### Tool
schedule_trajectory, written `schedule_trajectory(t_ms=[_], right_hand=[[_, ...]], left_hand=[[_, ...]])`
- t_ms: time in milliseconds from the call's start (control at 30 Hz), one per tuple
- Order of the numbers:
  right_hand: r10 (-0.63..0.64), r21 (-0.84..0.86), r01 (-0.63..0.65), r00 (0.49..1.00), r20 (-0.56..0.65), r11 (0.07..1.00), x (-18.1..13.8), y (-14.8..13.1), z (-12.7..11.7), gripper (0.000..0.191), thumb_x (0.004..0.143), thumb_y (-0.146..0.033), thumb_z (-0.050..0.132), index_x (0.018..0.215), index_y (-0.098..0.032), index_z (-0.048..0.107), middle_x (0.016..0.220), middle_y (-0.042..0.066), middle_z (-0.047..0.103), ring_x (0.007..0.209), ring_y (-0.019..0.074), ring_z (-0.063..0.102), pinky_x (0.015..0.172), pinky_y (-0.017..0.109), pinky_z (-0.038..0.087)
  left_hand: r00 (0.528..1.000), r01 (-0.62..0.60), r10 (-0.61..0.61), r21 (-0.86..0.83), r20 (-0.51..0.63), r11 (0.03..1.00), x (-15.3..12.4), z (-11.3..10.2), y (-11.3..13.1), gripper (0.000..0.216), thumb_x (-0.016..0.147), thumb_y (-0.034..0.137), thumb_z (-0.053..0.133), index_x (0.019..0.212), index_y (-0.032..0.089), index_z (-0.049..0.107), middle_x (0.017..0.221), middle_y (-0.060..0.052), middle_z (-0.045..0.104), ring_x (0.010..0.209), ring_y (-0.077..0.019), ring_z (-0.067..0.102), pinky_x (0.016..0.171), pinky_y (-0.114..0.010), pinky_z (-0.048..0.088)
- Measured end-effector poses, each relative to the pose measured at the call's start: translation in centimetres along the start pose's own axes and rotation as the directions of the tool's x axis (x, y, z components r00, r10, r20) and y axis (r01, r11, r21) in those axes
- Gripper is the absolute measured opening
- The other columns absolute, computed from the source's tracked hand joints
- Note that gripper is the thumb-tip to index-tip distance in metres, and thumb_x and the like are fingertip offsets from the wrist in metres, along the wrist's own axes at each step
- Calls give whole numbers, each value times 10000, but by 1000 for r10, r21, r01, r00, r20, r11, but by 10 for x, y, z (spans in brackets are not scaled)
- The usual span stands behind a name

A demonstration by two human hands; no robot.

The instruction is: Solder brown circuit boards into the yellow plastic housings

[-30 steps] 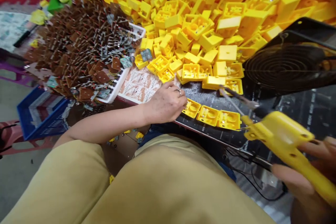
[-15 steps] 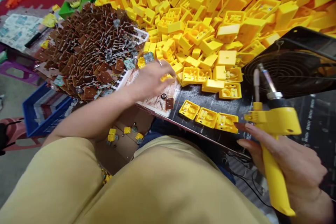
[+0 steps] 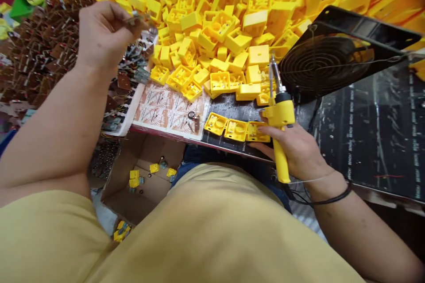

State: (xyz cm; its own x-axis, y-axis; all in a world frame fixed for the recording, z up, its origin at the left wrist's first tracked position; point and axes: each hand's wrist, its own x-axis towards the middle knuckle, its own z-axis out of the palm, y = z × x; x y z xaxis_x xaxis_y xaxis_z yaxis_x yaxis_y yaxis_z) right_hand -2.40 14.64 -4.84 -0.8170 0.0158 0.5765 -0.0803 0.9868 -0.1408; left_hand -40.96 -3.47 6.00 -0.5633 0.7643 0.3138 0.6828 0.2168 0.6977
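A black worktop (image 3: 375, 141) carries a broad heap of yellow plastic cases (image 3: 199, 20). Left of it lies a smaller heap of flat brown circuit boards (image 3: 43, 48), some in a white plastic tray (image 3: 133, 110). A square black fan with a round wire guard (image 3: 318, 59) leans at the yellow heap's right. The left hand (image 3: 102, 35), raised over the boards, pinches a small greyish part (image 3: 134, 20), too blurred to identify. The right hand (image 3: 299, 146) is curled around a yellow pistol-shaped soldering tool (image 3: 281, 112), its metal tip pointing away from the person. Near the worktop's front edge sits a row of three open yellow cases (image 3: 235, 129); the right hand's fingers overlap the rightmost, though contact is unclear. Left of the row lies a small round black part (image 3: 191, 115).
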Motion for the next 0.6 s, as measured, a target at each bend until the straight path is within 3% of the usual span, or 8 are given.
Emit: schedule_trajectory(t_ms=[67, 100, 167, 233, 300, 400, 500, 600], right_hand=[[29, 4, -29, 998, -55, 1000, 9, -9, -5, 479, 856, -307, 823, 1250, -225, 564, 1061, 74, 764, 987, 249, 760, 884, 398, 642], [60, 12, -60, 994, -87, 998, 14, -14, -9, 510, 849, -284, 830, 1276, -235, 554, 1107, 86, 762, 1026, 260, 756, 888, 408, 645], [122, 53, -115, 983, -139, 992, 23, -25, -17, 572, 836, -219, 833, 1322, -267, 535, 1193, 94, 748, 1089, 274, 744, 902, 421, 653], [149, 118, -131, 976, -159, 984, 31, -35, -21, 620, 824, -204, 839, 1348, -304, 522, 1224, 68, 742, 1142, 285, 727, 949, 446, 653], [155, 160, -129, 973, -168, 979, 38, -42, -21, 650, 825, -219, 840, 1374, -311, 505, 1228, 55, 741, 1151, 286, 724, 964, 437, 653], [185, 112, -167, 965, -184, 980, 47, -44, -16, 533, 859, -179, 799, 1315, -297, 549, 1085, 10, 772, 973, 227, 769, 810, 313, 662], [196, 6, -201, 945, -262, 980, 48, -40, -14, 359, 868, -126, 766, 1154, -282, 614, 909, -35, 766, 768, 171, 761, 681, 244, 620], [215, -9, -229, 925, -314, 973, 40, -33, -20, 348, 856, -137, 778, 1146, -251, 623, 946, -3, 768, 730, 163, 752, 674, 243, 608]], left_hand=[[998, 3, 11, -230, 59, 973, -13, 17, 27, 466, 856, 604, 784, 784, 216, 536, 745, 99, 604, 777, -54, 630, 811, -320, 592], [987, 28, 21, -295, 160, 955, -21, 30, 40, 386, 853, 520, 797, 786, 219, 566, 721, 67, 611, 714, -77, 639, 706, -308, 574], [877, 182, -40, -253, 478, 950, -38, 58, 64, 177, 887, 333, 711, 843, 196, 608, 680, 31, 641, 646, -105, 655, 573, -273, 496], [767, 153, 5, -191, 642, 970, -52, 85, 82, 62, 882, 225, 619, 844, 176, 617, 662, 25, 647, 600, -98, 634, 553, -245, 458], [748, 16, 79, -136, 659, 991, -60, 106, 94, 39, 840, 155, 593, 838, 165, 631, 694, 25, 664, 625, -89, 620, 588, -227, 453], [786, -149, 158, -65, 598, 987, -59, 120, 104, 72, 844, 149, 597, 869, 156, 664, 781, 13, 694, 719, -105, 635, 664, -231, 480], [796, -210, 197, -44, 573, 977, -53, 116, 105, 148, 914, 217, 593, 1018, 171, 687, 919, -13, 729, 836, -138, 678, 752, -267, 530], [837, -297, 236, 46, 493, 954, -60, 104, 96, 285, 953, 266, 594, 1226, 205, 650, 1166, -56, 725, 1051, -187, 684, 899, -333, 551]])
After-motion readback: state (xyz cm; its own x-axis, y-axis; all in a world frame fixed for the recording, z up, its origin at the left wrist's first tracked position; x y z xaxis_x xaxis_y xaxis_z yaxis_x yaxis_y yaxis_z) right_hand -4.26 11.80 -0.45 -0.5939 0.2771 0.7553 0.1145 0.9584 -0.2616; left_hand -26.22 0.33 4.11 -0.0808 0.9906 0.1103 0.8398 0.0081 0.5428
